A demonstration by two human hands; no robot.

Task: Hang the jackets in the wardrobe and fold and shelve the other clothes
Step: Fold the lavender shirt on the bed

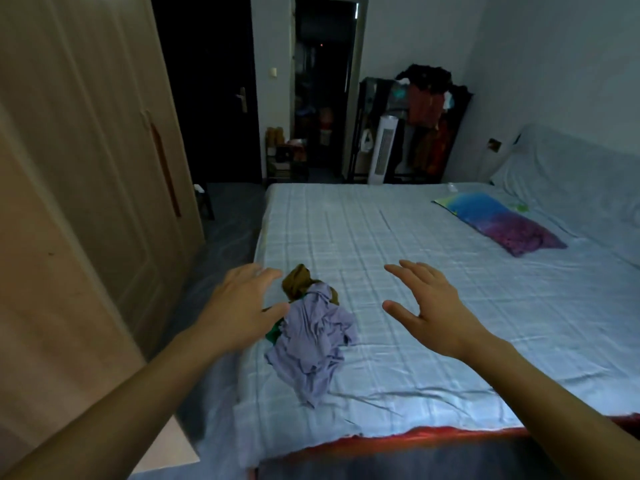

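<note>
A crumpled lavender garment (313,344) lies near the left edge of the bed (433,306), on top of an olive-brown garment (298,282) and a green piece (273,332) that peeks out at its left. My left hand (242,303) hovers open just left of the pile, fingers spread, with nothing in it. My right hand (426,303) is open to the right of the pile, over bare sheet. The light wooden wardrobe (86,168) stands along the left, its doors closed.
A blue and purple pillow (498,221) lies at the far right of the bed. A narrow floor strip runs between wardrobe and bed. At the back stand a dark clothes rack (426,109), a white tower fan (382,150) and an open doorway (322,88).
</note>
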